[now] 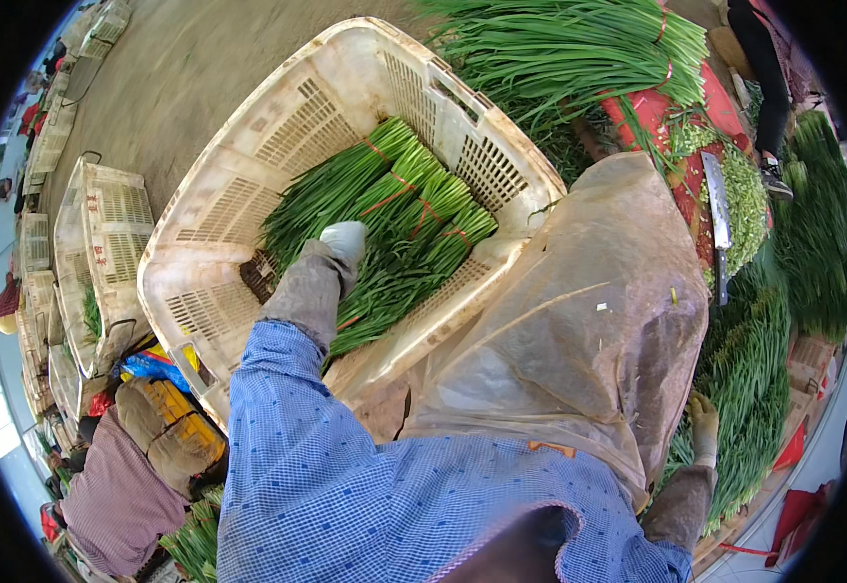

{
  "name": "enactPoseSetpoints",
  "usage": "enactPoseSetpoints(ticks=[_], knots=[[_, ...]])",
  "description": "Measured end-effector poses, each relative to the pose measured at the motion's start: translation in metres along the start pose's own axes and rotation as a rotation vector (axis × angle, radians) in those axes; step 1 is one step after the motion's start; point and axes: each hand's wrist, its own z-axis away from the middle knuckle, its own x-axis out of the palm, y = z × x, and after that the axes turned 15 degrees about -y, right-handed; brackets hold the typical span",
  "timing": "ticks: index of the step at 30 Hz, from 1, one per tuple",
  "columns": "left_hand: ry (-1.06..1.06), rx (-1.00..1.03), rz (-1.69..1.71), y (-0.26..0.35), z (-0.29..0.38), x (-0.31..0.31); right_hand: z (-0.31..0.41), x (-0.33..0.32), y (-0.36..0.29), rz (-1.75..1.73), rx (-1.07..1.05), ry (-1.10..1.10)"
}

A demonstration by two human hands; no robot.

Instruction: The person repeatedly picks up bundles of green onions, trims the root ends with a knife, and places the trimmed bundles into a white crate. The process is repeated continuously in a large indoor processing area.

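My left hand (pixel 344 243), in a pale glove, reaches down into a large white plastic crate (pixel 208 164). It touches or hovers just over the leaves of several garlic chive bundles (pixel 402 197) tied with red bands. Its fingers are foreshortened, so I cannot make out a grip. Low on the right, my right hand (pixel 702 426), also gloved, is beside a long heap of loose green chives (pixel 748 386); what its fingers do is unclear. A clear plastic apron (pixel 562 291) covers my lap between the two hands.
A cleaver (pixel 716 211) lies by chopped stem ends (pixel 745 211) on the right. Larger tied chives (pixel 584 51) rest on a red surface (pixel 722 98) ahead. More crates (pixel 121 248) stand left, near a co-worker's checked garment (pixel 121 495). Another person's leg (pixel 767 80) shows far right.
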Motion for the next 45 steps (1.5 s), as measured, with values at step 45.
enactPoseSetpoints(ticks=[45], knots=[[-0.567, -0.251, 0.151, -0.071, 0.137, 0.145, -0.033, 0.02, 0.018, -0.007, -0.05, -0.115]])
